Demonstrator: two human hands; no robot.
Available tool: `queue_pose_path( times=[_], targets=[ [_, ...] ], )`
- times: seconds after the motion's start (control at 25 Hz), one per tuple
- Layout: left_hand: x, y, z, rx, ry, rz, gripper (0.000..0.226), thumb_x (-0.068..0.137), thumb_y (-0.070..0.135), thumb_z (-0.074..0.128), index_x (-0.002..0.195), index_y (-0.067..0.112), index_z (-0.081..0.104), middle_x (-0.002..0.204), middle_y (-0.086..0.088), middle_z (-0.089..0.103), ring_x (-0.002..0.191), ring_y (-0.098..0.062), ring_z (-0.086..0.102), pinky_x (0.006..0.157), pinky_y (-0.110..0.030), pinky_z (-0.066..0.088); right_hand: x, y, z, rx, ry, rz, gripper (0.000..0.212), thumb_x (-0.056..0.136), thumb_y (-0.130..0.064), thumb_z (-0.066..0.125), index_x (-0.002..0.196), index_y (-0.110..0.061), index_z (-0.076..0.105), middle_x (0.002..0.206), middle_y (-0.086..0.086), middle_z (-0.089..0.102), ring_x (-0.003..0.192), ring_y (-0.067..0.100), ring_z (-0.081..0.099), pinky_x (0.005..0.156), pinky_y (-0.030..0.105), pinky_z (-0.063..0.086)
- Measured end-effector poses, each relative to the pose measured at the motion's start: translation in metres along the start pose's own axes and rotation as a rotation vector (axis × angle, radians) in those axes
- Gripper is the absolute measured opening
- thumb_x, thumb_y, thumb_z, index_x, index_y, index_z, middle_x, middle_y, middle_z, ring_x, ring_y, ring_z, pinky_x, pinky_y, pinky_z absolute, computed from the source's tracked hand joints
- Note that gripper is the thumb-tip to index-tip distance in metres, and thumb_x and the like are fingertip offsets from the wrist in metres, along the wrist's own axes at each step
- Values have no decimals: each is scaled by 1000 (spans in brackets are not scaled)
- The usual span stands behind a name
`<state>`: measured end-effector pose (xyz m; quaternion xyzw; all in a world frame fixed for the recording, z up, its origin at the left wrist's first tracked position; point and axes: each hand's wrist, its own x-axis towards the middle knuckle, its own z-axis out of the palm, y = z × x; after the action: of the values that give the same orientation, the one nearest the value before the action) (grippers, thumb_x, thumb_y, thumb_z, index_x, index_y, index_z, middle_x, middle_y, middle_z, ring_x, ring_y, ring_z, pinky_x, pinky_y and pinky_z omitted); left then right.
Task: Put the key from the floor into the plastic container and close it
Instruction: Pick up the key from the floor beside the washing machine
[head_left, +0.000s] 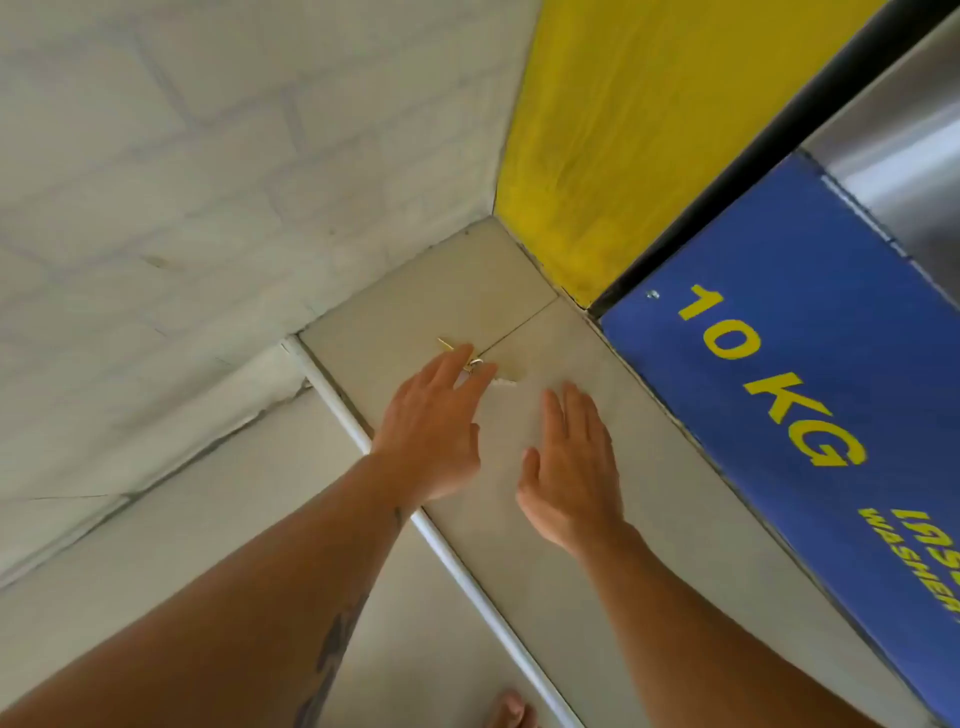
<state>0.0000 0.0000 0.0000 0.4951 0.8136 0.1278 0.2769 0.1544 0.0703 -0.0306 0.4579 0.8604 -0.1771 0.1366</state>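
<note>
Reaching down into the floor corner, the left hand (431, 431) has its fingers (457, 364) extended and slightly apart, their tips over a brass key (451, 347) on a small metal ring (474, 364); whether they touch it I cannot tell, as they cover most of it. The key lies on the tiled floor (519, 545), at a grout line. Just beside it, the right hand (569, 478) hovers flat, fingers together, holding nothing. No container shows. A white pipe (441, 545) runs along the floor under the left wrist. To the right stands a blue washer panel (831, 395) reading "10 KG", its lower wording cut off.
</note>
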Motion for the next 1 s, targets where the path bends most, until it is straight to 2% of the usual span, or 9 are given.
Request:
queue_pose_path(
  times=[0.12,0.2,0.36,0.44,0.52,0.64,0.8,0.88,1.0],
  targets=[
    [16,-6,12,162,36,88,71,89,22,58,151,34,25,164,-1,11,150,-26,11,118,-41,19,1,1,18,-24,130,3,74,91,-29,46,155,-11,13,164,13,10,150,31,8,121,49,13],
    [24,-10,17,185,72,68,65,86,23,60,145,35,36,160,0,23,146,-27,19,114,-43,26,-1,1,30,-32,138,0,76,90,-33,41,156,-11,9,165,12,5,151,29,3,121,49,9],
    [25,-15,29,205,206,48,33,83,20,62,115,26,60,122,-2,52,110,-29,47,85,-38,40,2,4,39,-22,176,19,77,88,-33,36,156,-11,9,165,12,3,151,28,0,121,50,6],
    [28,-20,29,251,221,67,27,83,15,61,109,20,60,107,-4,53,91,-29,51,73,-36,37,2,3,41,-16,198,9,77,87,-32,36,156,-10,12,164,12,6,151,29,2,121,50,6],
    [31,-21,27,254,180,63,23,85,12,55,108,17,56,102,-4,54,85,-28,52,71,-34,36,2,3,40,-25,187,7,76,87,-32,35,156,-10,10,164,13,5,151,29,0,121,49,4],
    [28,-14,12,10,179,-75,11,90,9,47,99,14,52,98,-5,56,84,-27,53,70,-34,42,2,0,27,-41,48,18,75,90,-33,30,156,-10,2,164,13,-4,151,30,-5,121,48,1],
    [-4,4,-30,-440,199,-321,13,92,11,44,87,17,54,94,-1,57,81,-24,59,68,-38,53,7,-2,-32,-11,-356,58,77,97,-34,36,155,-18,-12,162,2,-23,149,24,-18,120,44,1],
    [-29,20,-65,-561,225,-370,14,89,12,50,82,21,59,92,1,60,72,-18,61,57,-28,52,2,-8,-70,58,-463,97,71,98,-31,34,156,-20,-6,164,-3,-17,150,23,-14,119,43,5],
    [-67,47,-124,-693,233,-402,10,88,16,61,80,21,64,75,2,61,49,-5,52,41,-13,38,-30,-30,-122,128,-462,84,66,99,-30,33,156,-21,1,165,-5,-11,151,19,-10,120,42,9]
  ],
)
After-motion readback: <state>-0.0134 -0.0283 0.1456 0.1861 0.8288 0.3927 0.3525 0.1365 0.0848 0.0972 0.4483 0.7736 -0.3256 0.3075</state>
